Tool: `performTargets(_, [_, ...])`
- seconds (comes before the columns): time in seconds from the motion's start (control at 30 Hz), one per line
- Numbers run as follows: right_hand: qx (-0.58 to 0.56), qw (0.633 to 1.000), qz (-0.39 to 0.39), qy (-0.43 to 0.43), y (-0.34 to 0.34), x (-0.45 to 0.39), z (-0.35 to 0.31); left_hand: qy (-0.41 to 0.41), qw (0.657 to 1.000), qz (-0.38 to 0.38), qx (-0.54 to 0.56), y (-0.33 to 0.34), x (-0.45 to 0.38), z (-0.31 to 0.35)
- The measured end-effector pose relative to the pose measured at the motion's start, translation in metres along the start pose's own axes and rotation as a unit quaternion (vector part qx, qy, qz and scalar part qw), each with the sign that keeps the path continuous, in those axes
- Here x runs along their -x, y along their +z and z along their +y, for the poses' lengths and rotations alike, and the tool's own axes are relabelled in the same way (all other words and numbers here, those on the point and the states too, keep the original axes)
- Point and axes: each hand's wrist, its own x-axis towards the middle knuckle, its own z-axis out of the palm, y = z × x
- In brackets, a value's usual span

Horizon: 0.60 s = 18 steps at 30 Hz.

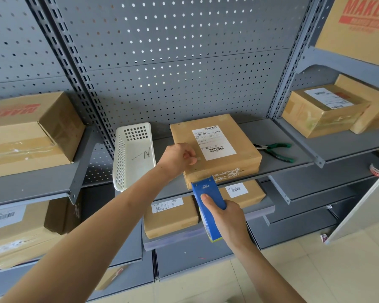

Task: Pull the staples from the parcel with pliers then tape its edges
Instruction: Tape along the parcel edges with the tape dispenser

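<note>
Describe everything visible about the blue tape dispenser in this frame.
The blue tape dispenser is a flat-sided blue tool with white lettering near its upper end. It is tilted, and that upper end meets the front edge of the labelled parcel on the shelf. The right hand grips its lower part, thumb pressed on the blue face. A yellow strip shows at its bottom. The tape roll itself is hidden.

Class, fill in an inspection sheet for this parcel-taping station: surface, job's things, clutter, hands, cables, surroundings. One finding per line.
Surface: grey metal shelf, bearing the work.
Job's things: parcel lies flat, label up; pliers lie on the shelf to its right, untouched; blue tape dispenser is at the parcel's near edge.
Clutter: white basket left of the parcel, holding pulled staples.
Hands: left hand pinches the tape end on the parcel top; right hand grips the dispenser.
Cables: nothing seen.
Surroundings: pegboard back panel; other cardboard boxes on neighbouring shelves.
</note>
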Motion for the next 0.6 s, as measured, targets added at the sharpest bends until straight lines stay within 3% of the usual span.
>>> performTargets(0.27, [0.008,1.0,0.013,0.005,0.004,-0.004,0.0,-0.004,0.998,-0.009,0.059,-0.002,-0.002,-0.001])
performTargets(0.6, [0.025,0.999,0.026,0.004,0.011,-0.006,-0.002,0.029,1.0,-0.011,0.004,0.003,0.0,0.003])
